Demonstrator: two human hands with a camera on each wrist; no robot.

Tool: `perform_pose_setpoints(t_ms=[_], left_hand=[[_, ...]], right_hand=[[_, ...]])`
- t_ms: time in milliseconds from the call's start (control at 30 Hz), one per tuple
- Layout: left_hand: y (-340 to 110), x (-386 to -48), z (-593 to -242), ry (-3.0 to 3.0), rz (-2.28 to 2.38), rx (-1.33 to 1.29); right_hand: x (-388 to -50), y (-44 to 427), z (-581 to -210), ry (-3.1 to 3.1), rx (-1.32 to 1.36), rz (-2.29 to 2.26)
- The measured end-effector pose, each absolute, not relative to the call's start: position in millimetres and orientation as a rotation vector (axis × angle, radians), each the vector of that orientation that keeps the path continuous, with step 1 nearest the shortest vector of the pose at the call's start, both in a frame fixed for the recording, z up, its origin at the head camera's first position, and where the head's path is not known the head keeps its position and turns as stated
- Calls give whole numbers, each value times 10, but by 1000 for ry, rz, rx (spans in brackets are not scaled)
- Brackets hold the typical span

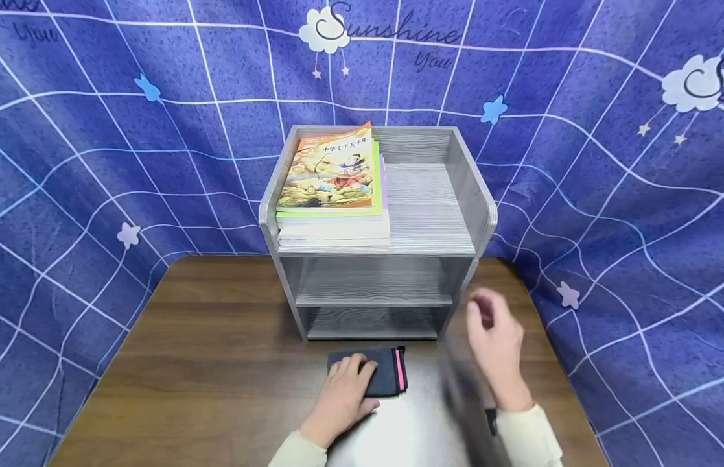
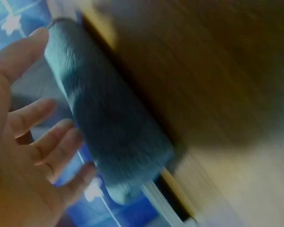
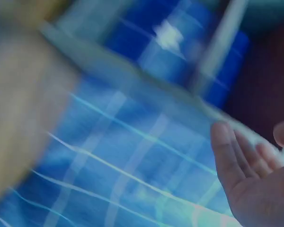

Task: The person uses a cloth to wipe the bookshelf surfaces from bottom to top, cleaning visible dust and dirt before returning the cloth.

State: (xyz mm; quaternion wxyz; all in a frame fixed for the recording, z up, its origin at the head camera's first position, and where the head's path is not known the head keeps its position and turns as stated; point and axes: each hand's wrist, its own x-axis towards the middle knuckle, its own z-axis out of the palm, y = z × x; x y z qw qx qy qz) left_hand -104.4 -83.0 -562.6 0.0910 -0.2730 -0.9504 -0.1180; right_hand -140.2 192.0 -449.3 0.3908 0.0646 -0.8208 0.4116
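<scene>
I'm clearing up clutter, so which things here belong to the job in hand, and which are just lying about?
Seems part of the job:
dark folded cloth, under the left hand

Seems just lying about:
stack of books, on top of the shelf unit
grey shelf unit, standing behind the cloth, though it may yet be used

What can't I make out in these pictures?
Head: part of the dark item, covered by the left hand.
Head: covers of the lower books, hidden by the top book.
Head: the right hand, softened by motion blur.
Right wrist: part of that hand, cut off by the frame edge.
</scene>
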Motion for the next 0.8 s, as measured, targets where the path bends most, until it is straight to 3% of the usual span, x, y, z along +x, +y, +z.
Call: perform_pose_setpoints(t_ms=[267, 567, 667, 800], left_hand=[[-568, -1160, -5710, -2885, -41, -718], [-543, -1395, -5851, -2807, -47, -623], [-543, -1472, -5769, -2850, -248, -608], [-462, -1643, -5582, -2922, -1033, -455]], right_hand=[[-1785, 1990, -3677, -2110, 193, 1167], [-2080, 1961, -3536, -2065, 286, 870], [-2105, 1944, -3547, -2037, 299, 856], [-2109, 1928, -3552, -2036, 280, 871]])
